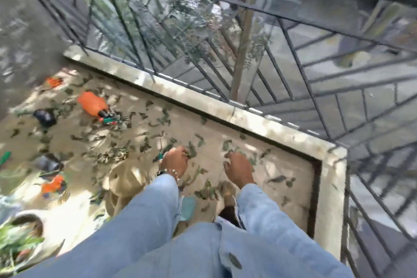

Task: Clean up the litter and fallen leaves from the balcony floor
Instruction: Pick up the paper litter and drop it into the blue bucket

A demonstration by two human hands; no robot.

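Both hands, left point(174, 161) and right point(238, 168), reached loosely curled toward leaves point(204, 189) on the floor point(259, 178), seemingly holding nothing; gathering leaves into one heap first would likely work best.

Both arms reach forward and down in pale denim sleeves. The left hand point(174, 161) and right hand point(238, 168) hang with loosely curled fingers, palms down.
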